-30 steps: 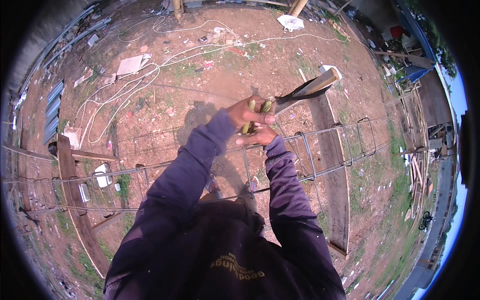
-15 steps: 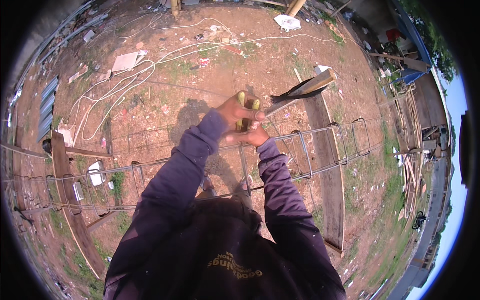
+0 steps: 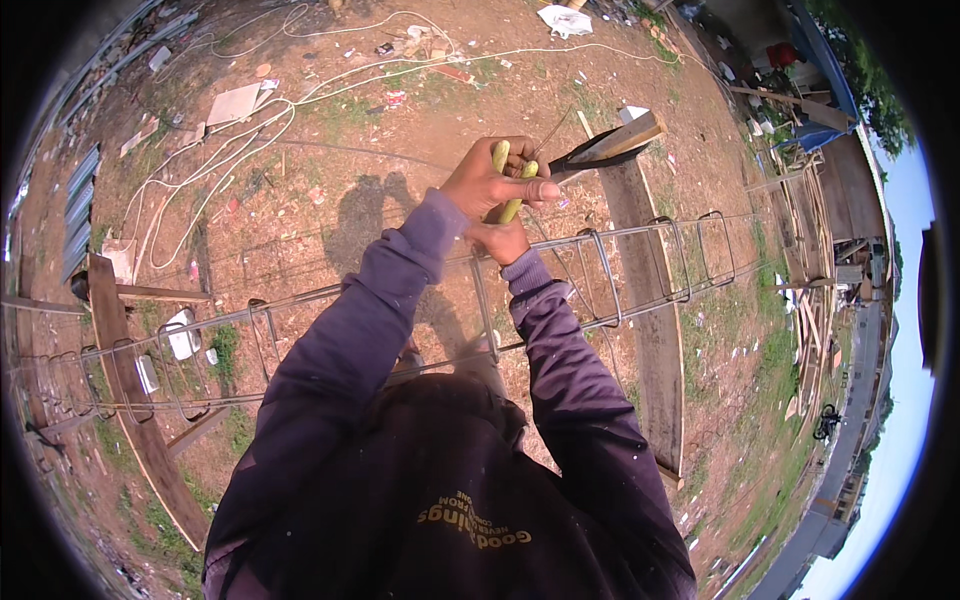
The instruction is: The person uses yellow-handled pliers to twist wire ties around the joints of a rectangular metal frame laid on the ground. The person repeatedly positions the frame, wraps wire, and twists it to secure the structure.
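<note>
My left hand (image 3: 483, 183) is closed around a pair of yellow-handled pliers (image 3: 519, 193), its thumb pointing right across the handles. The jaws are hidden. Just below, close to the pliers, is my right hand (image 3: 502, 240); its fingers are bent and largely covered, so what they hold cannot be made out. Both hands are above the far bar of a long steel rebar cage (image 3: 540, 247) that runs from left to right in front of me. A thin wire (image 3: 556, 128) sticks up beyond the hands.
A wooden plank (image 3: 655, 340) supports the cage on the right, another plank (image 3: 130, 370) on the left. Black strands lie over a timber end (image 3: 630, 138) beyond my right hand. Pale cable (image 3: 290, 125) loops across the littered dirt. A white bag (image 3: 566, 20) lies far off.
Both hands have moved slightly away from me and to the right, and the pliers with them. The pliers' handles have turned and now slant more. The whole view has shifted a little.
</note>
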Action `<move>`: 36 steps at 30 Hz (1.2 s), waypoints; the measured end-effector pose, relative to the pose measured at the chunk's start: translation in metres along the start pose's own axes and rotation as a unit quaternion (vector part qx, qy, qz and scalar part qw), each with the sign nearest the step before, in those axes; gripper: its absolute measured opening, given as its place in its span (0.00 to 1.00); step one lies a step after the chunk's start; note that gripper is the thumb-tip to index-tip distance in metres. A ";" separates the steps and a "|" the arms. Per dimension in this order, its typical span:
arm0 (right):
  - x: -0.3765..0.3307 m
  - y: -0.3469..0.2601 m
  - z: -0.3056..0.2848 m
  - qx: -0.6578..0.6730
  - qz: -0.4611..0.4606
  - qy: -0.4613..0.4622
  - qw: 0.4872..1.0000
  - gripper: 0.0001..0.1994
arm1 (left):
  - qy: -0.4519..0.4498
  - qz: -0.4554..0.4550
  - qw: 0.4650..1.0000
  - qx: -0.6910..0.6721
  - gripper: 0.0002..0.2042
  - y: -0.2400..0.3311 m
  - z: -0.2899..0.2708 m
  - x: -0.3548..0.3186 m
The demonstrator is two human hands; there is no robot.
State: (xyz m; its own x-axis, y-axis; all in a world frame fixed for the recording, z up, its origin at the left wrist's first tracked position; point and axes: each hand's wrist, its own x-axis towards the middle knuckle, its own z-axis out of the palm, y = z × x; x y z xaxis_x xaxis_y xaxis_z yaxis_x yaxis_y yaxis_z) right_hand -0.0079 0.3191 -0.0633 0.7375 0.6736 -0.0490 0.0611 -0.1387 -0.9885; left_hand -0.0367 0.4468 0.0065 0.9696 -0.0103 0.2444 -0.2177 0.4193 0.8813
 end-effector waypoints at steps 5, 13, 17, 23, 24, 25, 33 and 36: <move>-0.022 0.004 0.026 -0.195 -0.066 0.186 0.961 0.15 | 0.380 0.121 0.909 0.126 0.14 -0.005 0.045 -0.006; -0.088 -0.071 -0.044 0.187 0.079 -0.251 0.946 0.13 | 0.266 0.158 0.949 0.057 0.29 0.017 0.035 -0.048; -0.152 -0.046 -0.030 0.196 0.170 -0.134 0.956 0.16 | 0.358 0.247 0.837 0.332 0.31 -0.011 0.074 -0.090; -0.208 -0.005 -0.042 0.508 0.212 -0.048 0.833 0.31 | 0.339 0.250 0.901 0.103 0.26 -0.052 0.181 -0.195; -0.208 -0.001 -0.049 0.478 0.220 -0.019 0.850 0.34 | 0.319 0.224 0.919 0.062 0.27 -0.055 0.199 -0.211; -0.209 0.002 -0.056 0.473 0.153 -0.019 0.867 0.33 | 0.304 0.196 0.930 0.072 0.29 -0.056 0.214 -0.226; -0.217 0.019 -0.089 0.546 0.060 -0.044 0.834 0.26 | 0.396 0.110 0.880 0.236 0.29 -0.040 0.271 -0.307; -0.225 0.015 -0.098 0.515 0.101 0.070 0.848 0.24 | 0.524 0.046 0.835 0.162 0.27 -0.027 0.248 -0.331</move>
State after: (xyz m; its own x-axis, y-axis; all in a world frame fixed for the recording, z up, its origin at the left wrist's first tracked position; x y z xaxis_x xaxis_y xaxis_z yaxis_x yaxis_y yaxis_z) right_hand -0.1072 0.0947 -0.0536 0.7406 0.6082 -0.2856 -0.6426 0.5168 -0.5658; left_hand -0.3797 0.2133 0.0023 0.4751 0.8797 -0.0212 -0.1517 0.1057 0.9828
